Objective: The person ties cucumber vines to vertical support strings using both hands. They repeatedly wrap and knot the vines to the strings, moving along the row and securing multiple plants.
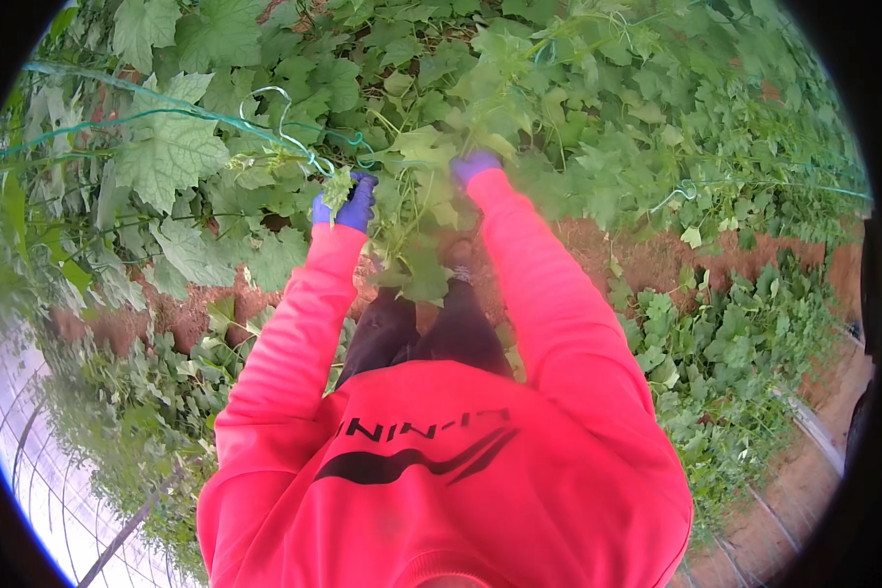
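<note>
My left hand (346, 203), in a purple glove, is curled at the end of green twine (264, 134), with a small leafy shoot (337, 192) against its back. The fingers are partly hidden, so I cannot tell what lies inside them. To the right, my right hand (474, 165), also in a purple glove, reaches in among vine leaves (499, 99); its fingers are blurred and partly covered by foliage. Between the two hands hang thin vine stems and a broad leaf (424, 273). A loose white-green twine end (283, 114) loops above my left hand.
Dense lobed-leaf vines (713, 103) fill the far side. More twine (779, 182) runs through them at the right. Reddish soil (676, 257) shows between the vine rows. Low plants (735, 345) grow at the right, and a metal-framed translucent wall (66, 470) stands at lower left.
</note>
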Tool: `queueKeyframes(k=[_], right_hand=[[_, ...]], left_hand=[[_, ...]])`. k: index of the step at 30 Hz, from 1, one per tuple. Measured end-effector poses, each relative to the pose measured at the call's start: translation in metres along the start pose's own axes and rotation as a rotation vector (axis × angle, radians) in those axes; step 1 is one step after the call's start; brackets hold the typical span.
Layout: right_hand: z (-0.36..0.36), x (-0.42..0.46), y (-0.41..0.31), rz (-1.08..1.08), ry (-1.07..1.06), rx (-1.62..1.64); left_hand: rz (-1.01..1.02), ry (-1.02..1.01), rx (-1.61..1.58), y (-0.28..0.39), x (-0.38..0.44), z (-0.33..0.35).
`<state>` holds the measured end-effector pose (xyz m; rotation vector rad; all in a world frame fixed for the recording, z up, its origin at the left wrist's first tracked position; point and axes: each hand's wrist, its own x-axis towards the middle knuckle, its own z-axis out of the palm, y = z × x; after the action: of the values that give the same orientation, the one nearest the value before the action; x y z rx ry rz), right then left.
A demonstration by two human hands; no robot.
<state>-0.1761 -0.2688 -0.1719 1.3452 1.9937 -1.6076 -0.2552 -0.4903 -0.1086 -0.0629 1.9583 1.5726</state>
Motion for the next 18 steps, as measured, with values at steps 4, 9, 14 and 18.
queueKeyframes(k=[4,9,14,18], right_hand=[[-0.053,0.041,-0.086,-0.280,0.087,0.152],[-0.186,0.126,-0.217,-0.764,0.285,0.478],[-0.167,0.053,-0.247,-0.672,0.257,0.494],[-0.130,0.057,-0.180,-0.505,0.273,0.311]], left_hand=[[0.394,-0.132,0.046,0.079,0.091,-0.024],[0.859,-0.138,-0.019,0.277,0.127,0.005],[0.855,-0.073,-0.072,0.272,0.204,-0.032],[0.637,-0.020,0.092,0.181,0.215,-0.021]])
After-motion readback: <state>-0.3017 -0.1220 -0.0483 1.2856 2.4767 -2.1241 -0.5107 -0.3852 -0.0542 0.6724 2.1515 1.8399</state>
